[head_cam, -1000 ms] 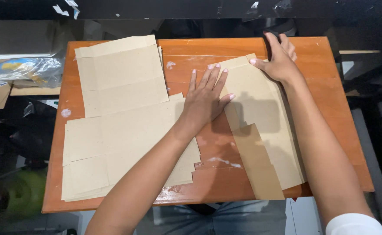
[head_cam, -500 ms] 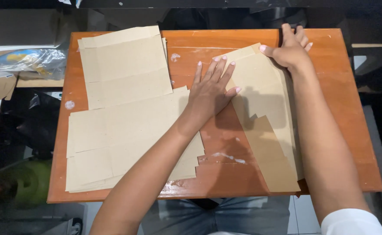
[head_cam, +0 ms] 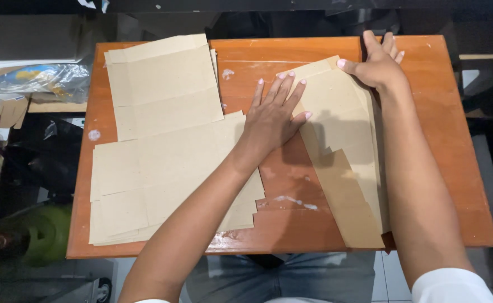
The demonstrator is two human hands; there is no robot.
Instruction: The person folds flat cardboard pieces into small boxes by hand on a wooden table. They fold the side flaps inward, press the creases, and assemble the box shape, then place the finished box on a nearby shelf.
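A flat brown cardboard cut-out (head_cam: 344, 151) lies on the right half of an orange wooden table (head_cam: 454, 140). My left hand (head_cam: 274, 115) presses flat, fingers spread, on its left edge and the table beside it. My right hand (head_cam: 378, 64) rests at the sheet's far right corner, thumb on the cardboard and fingers stretched over the far edge. A stack of similar flat cardboard sheets (head_cam: 168, 140) covers the left half of the table under my left forearm.
White smears (head_cam: 294, 201) mark the tabletop near the front. Left of the table lie a clear plastic bag with coloured contents (head_cam: 39, 78), cardboard scraps (head_cam: 10, 112) and a green object on the floor (head_cam: 47, 233). My jeans (head_cam: 291, 278) show below the table edge.
My right hand has shifted slightly along the sheet's far corner. The left hand stays pressed in place. The view has moved a little.
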